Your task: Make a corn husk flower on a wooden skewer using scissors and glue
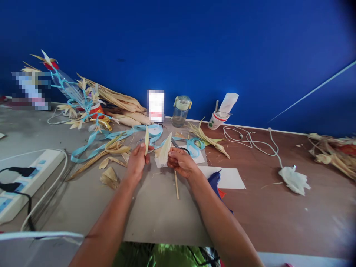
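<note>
Lidded bottle [180, 115], white power strip [29, 182]

the left hand [137, 160] held a pinch; just right of its grip, the right hand [181, 160] pinched too, forearms [221, 211] slanted apart below.

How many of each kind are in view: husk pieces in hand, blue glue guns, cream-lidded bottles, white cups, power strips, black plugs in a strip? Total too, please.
Held husk pieces: 2
Blue glue gun: 1
Cream-lidded bottle: 1
White cup: 1
Power strip: 1
Black plugs: 2
Total: 8
</note>
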